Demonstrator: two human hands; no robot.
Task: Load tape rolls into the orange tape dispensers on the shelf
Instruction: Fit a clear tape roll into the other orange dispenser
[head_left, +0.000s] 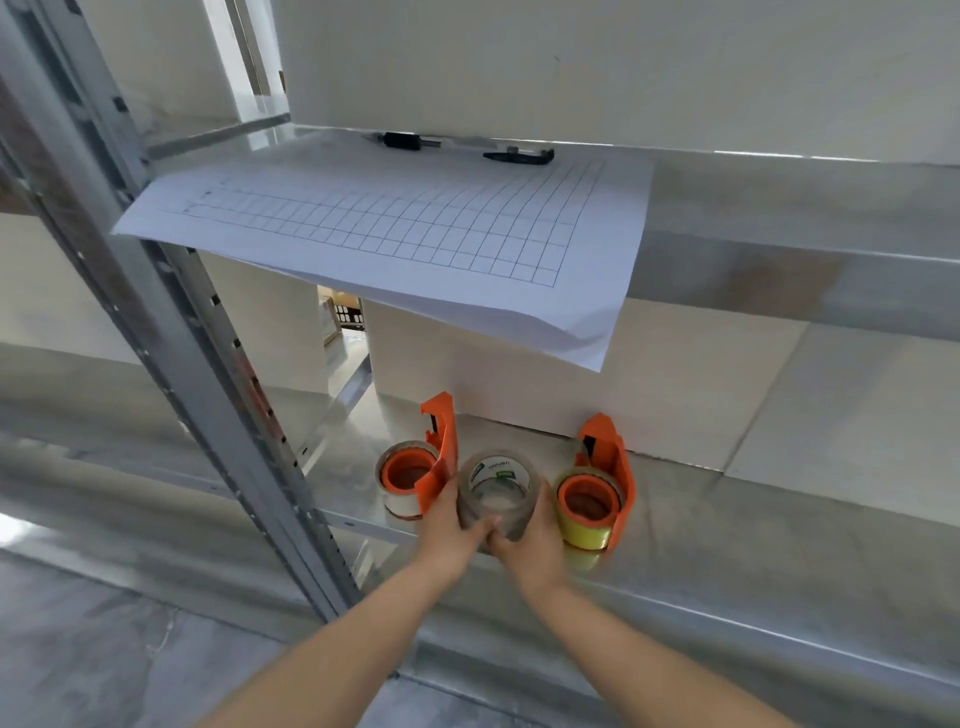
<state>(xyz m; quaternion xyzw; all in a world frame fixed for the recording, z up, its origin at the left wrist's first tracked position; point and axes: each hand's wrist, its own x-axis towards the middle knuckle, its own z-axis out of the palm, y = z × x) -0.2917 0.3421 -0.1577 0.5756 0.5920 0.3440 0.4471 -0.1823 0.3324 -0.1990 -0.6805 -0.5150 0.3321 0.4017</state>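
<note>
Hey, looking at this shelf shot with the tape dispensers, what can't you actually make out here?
Head view only:
- Print on the clear tape roll: too small and blurred to read.
- Its lower front: covered by the left hand and right hand.
- Two dark objects behind the grid sheet: too small to identify.
- Whether another dispenser is free: not shown.

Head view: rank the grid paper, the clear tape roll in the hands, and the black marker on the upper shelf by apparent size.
1. Grid paper, by far the largest.
2. Clear tape roll, held by left hand and right hand.
3. Black marker, smallest, though it lies farther from the camera.
</note>
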